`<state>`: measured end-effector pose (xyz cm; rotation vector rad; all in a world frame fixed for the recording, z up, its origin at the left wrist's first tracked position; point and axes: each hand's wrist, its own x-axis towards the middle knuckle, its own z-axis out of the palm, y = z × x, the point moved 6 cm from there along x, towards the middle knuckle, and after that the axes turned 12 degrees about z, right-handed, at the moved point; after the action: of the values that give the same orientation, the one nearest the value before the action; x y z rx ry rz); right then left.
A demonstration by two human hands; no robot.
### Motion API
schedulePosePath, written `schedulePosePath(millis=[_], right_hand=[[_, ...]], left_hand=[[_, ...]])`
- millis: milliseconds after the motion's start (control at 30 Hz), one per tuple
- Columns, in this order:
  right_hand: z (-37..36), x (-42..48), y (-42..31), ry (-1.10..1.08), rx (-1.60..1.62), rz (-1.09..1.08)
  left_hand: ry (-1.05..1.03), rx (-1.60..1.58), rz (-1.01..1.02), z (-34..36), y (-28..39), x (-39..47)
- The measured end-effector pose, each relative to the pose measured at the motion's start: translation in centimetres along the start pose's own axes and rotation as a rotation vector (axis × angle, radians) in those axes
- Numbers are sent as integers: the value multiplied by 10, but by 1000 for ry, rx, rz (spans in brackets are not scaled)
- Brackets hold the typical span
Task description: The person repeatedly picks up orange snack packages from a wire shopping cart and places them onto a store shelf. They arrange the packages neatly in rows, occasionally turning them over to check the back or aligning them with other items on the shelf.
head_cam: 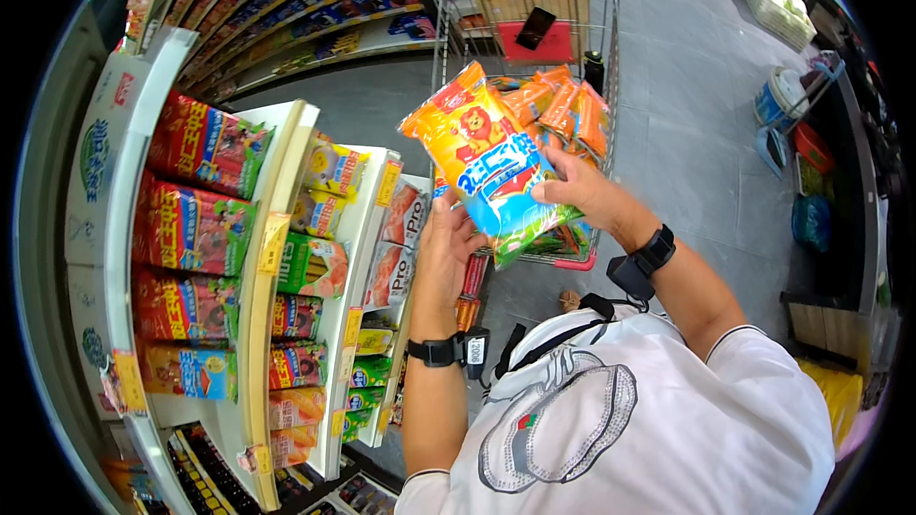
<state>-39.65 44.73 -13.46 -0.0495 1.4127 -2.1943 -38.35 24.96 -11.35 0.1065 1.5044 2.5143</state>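
Note:
A glossy orange, blue and green snack bag (486, 150) with a cartoon lion on its front is held tilted over a shopping cart (612, 36). My right hand (583, 193) grips its right side, thumb lying across the front. By the lower left edge of the bag is my left hand (447, 236), palm turned up and fingers loosely curled. Whether those fingers touch or support the bag is unclear. Several orange-wrapped packs (565, 107) are piled in the cart beyond the bag, partly hidden by it.
Left of me, white shelves (261, 121) carry red snack bags (193, 225) and other packets. A dark phone (536, 28) rests on the cart's red seat panel (512, 46), near a black bottle (593, 70). Along the right are a white bucket (783, 94) and a vegetable crate (780, 11).

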Motion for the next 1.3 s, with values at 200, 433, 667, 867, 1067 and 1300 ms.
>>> schedulePosePath(millis=[200, 433, 667, 867, 1067, 1300], right_hand=[[45, 14, 21, -89, -160, 43], [86, 34, 39, -222, -90, 93], [123, 23, 27, -275, -130, 143], [142, 15, 17, -329, -188, 133], [164, 4, 2, -356, -276, 13], [190, -7, -2, -475, -298, -93]], left_hand=[[156, 72, 288, -6, 28, -18], [312, 104, 358, -36, 45, -58], [384, 169, 405, -47, 65, -89], [402, 112, 425, -46, 77, -105], [427, 28, 482, -43, 88, -113], [444, -46, 510, -51, 87, -120]])
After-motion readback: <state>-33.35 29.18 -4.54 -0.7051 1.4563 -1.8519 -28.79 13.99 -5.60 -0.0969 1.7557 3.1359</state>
